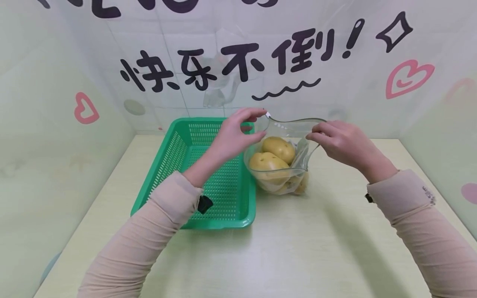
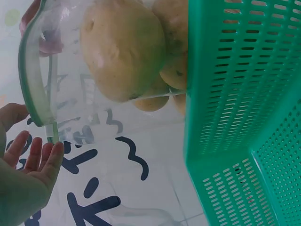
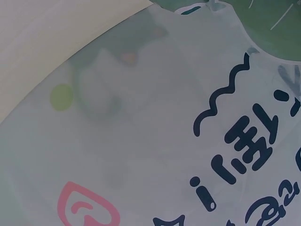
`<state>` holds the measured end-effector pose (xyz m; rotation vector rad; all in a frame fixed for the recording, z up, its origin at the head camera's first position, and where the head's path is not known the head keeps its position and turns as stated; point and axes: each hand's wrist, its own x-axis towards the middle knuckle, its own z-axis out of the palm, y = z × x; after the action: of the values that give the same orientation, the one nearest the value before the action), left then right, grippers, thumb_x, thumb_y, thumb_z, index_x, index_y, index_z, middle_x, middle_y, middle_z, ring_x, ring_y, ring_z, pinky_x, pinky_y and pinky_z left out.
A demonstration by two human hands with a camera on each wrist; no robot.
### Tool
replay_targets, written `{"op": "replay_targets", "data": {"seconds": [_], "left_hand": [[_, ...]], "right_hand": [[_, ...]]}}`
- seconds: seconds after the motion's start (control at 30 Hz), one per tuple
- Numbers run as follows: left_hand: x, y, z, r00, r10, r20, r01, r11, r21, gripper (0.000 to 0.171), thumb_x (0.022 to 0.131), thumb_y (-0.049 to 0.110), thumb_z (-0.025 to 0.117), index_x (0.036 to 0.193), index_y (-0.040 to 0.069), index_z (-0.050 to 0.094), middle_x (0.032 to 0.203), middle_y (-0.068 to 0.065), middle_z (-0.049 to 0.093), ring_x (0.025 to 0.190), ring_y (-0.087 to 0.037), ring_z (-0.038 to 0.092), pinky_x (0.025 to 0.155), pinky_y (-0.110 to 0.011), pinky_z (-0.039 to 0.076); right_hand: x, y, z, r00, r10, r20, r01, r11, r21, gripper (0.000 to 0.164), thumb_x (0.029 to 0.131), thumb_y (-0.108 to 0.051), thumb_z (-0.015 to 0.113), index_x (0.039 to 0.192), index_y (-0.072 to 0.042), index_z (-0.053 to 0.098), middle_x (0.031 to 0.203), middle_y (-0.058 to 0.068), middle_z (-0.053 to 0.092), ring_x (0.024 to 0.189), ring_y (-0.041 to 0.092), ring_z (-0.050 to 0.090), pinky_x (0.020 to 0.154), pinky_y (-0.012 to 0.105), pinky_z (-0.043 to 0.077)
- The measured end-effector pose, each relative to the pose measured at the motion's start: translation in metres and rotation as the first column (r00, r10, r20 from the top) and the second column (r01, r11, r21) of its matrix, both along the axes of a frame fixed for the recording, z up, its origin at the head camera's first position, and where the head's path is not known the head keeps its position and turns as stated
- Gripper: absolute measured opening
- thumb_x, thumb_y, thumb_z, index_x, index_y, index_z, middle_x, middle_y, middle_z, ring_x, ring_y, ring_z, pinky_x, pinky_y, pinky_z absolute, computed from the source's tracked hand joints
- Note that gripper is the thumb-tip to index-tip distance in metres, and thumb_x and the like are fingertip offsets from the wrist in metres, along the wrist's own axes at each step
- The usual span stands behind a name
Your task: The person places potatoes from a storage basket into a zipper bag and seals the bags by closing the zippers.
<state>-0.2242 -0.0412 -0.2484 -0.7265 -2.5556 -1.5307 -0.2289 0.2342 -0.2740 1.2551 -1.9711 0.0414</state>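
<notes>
A clear zip bag (image 1: 273,182) with a green-edged mouth stands on the table, its mouth spread wide. Several potatoes (image 1: 278,150) lie inside it. At the bag's left corner, my left hand (image 1: 235,133) touches the rim beside the white slider (image 1: 268,114), thumb and fingers apart. The left wrist view shows these fingers (image 2: 47,162) fairly straight at the zip's end. My right hand (image 1: 343,142) pinches the right side of the bag's rim. The right wrist view does not show that hand.
A green plastic basket (image 1: 250,213) with slotted walls stands directly left of the bag; no contents are visible in it. Behind both rises a pale wall sheet (image 1: 223,25) with black lettering, and side sheets border the pale table (image 1: 298,248).
</notes>
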Motion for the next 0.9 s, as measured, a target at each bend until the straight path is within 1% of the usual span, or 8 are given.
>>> {"op": "replay_targets", "data": {"seconds": [0.1,0.17,0.3,0.43,0.53,0.73,0.9], "left_hand": [[-0.003,-0.003,-0.003,1.000,0.006,0.020,-0.006,1.000,0.002,0.042,0.087,0.005,0.065,0.129,0.006,0.058,0.133,-0.008,0.056,0.118,-0.021,0.055,0.098,-0.030,0.051],[-0.004,-0.004,-0.004,1.000,0.008,0.027,-0.008,1.000,0.006,0.041,0.089,0.004,0.062,0.129,0.006,0.057,0.133,-0.009,0.055,0.118,-0.022,0.055,0.098,-0.030,0.051],[-0.007,-0.006,-0.002,0.999,0.024,0.036,-0.024,1.000,-0.001,0.040,0.091,0.003,0.058,0.131,0.007,0.056,0.134,-0.009,0.055,0.120,-0.023,0.056,0.099,-0.031,0.051],[-0.010,-0.008,-0.002,0.998,0.032,0.045,-0.031,0.999,-0.012,0.040,0.092,0.004,0.056,0.132,0.008,0.055,0.135,-0.010,0.055,0.121,-0.024,0.056,0.101,-0.033,0.050],[-0.013,-0.009,-0.003,0.999,0.033,0.036,-0.033,0.999,-0.021,0.040,0.092,0.004,0.055,0.132,0.008,0.056,0.136,-0.009,0.055,0.121,-0.024,0.056,0.102,-0.032,0.049],[-0.017,-0.010,-0.004,0.999,0.040,0.014,-0.040,0.998,-0.038,0.040,0.093,0.003,0.052,0.132,0.012,0.057,0.136,-0.007,0.053,0.120,-0.024,0.058,0.095,-0.034,0.053],[-0.024,-0.007,-0.005,0.999,0.034,0.005,-0.034,0.998,-0.046,0.041,0.094,0.003,0.051,0.132,0.015,0.057,0.137,-0.006,0.052,0.121,-0.023,0.058,0.092,-0.034,0.054]], "right_hand": [[0.000,0.000,0.000,1.000,-0.012,0.005,0.012,1.000,0.008,0.020,0.088,0.005,0.053,0.090,-0.004,0.070,0.080,0.008,0.067,0.064,0.024,0.062,0.057,0.037,0.054],[0.000,0.000,0.000,1.000,-0.010,0.006,0.010,1.000,0.007,0.019,0.086,0.006,0.055,0.090,-0.004,0.070,0.080,0.008,0.067,0.065,0.024,0.062,0.057,0.037,0.054],[-0.001,0.001,-0.001,1.000,0.002,0.003,-0.002,1.000,-0.001,0.019,0.083,0.008,0.057,0.089,-0.004,0.070,0.080,0.009,0.067,0.064,0.025,0.061,0.056,0.037,0.054],[-0.001,0.001,-0.001,1.000,-0.004,0.010,0.004,1.000,0.000,0.020,0.084,0.008,0.055,0.089,-0.004,0.070,0.080,0.008,0.067,0.063,0.024,0.061,0.055,0.037,0.053],[0.000,0.001,0.000,1.000,-0.005,0.013,0.005,1.000,0.000,0.021,0.085,0.007,0.054,0.090,-0.005,0.070,0.080,0.008,0.067,0.063,0.024,0.061,0.055,0.037,0.053],[0.001,0.000,0.000,1.000,0.003,0.007,-0.003,1.000,-0.006,0.022,0.089,0.005,0.051,0.089,-0.005,0.071,0.080,0.008,0.068,0.062,0.023,0.061,0.054,0.037,0.053],[0.002,-0.001,0.000,1.000,0.011,0.006,-0.011,1.000,-0.005,0.021,0.089,0.005,0.051,0.089,-0.005,0.070,0.079,0.008,0.067,0.061,0.023,0.061,0.053,0.036,0.053]]}}
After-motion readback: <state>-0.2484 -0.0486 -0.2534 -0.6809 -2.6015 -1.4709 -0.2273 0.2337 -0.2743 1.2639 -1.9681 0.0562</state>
